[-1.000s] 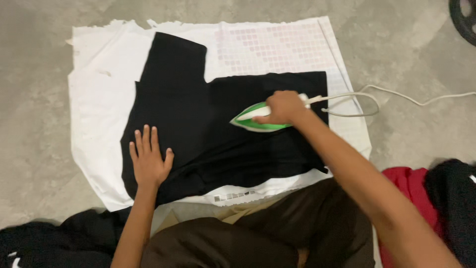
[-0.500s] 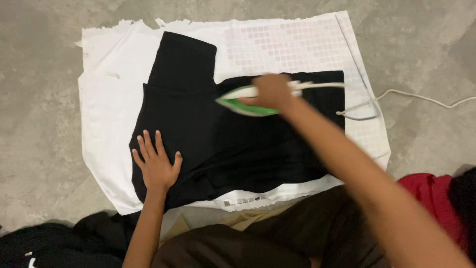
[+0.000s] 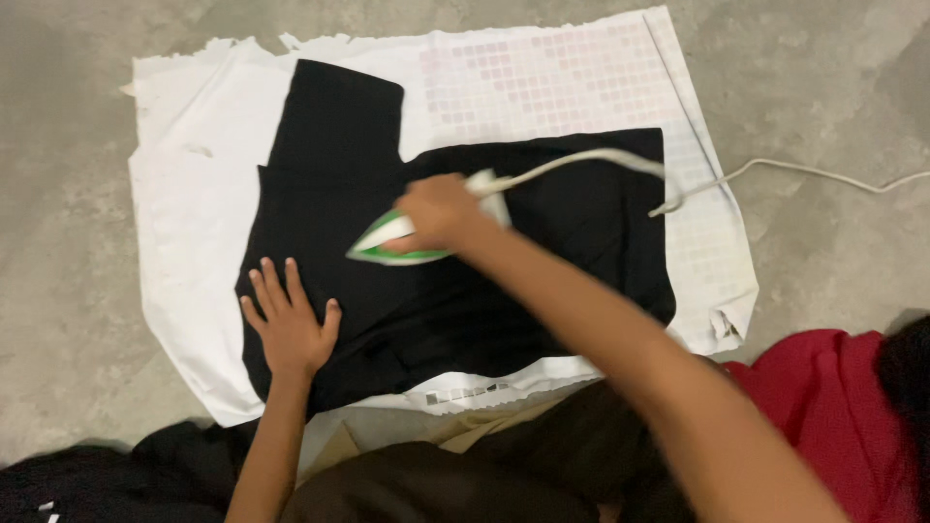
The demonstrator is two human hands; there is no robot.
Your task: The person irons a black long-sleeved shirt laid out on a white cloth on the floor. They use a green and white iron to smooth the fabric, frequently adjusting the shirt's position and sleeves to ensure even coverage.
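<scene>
Right hand (image 3: 441, 208) closed in a full grip on the green-and-white iron (image 3: 407, 237), resting mid-garment (image 3: 542, 291); left hand (image 3: 291, 324), fingers spread, lies flat near the black garment's near-left edge.

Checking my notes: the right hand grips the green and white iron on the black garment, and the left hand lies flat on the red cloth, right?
Not quite: the head view shows the left hand flat on the black garment, not the red cloth.
</scene>
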